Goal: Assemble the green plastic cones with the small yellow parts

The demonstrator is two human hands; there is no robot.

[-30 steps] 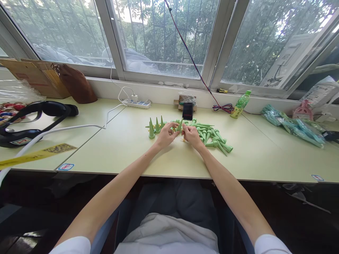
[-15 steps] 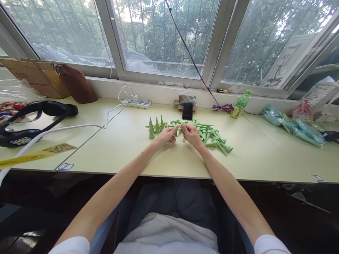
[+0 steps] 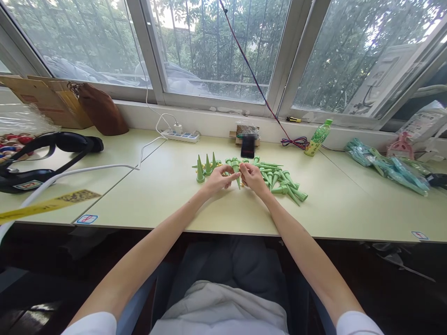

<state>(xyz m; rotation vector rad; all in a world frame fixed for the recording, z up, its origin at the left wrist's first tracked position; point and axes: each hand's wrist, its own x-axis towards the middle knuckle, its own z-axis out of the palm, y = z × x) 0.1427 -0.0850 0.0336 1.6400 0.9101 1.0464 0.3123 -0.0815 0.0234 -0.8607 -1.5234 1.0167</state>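
Note:
My left hand (image 3: pixel 219 181) is closed around a green plastic watering spike (image 3: pixel 236 166), its wide end up and its point toward the table. Beside it, the fingers of my right hand (image 3: pixel 253 177) are pinched together close to the spike; whatever is between them is hidden. Under my fingers, a small yellow piece (image 3: pixel 242 184) partly shows on the tabletop. Three green spikes (image 3: pixel 200 170) stand point up left of my hands, with small yellow parts (image 3: pixel 219 164) behind them. To the right lies a loose heap of more green spikes (image 3: pixel 282 182).
A phone (image 3: pixel 247 146) leans on a small box at the back. Further right are a coiled cable (image 3: pixel 295 142), a green drink bottle (image 3: pixel 318 137) and teal plastic bags (image 3: pixel 387 166). A power strip (image 3: pixel 180 136) and white cable lie left; a black headset (image 3: pixel 75 143) sits beyond.
The spike in my left hand now stands more upright and shows more of its length between my hands. My left fingers have opened wider around it; my right hand has hardly moved.

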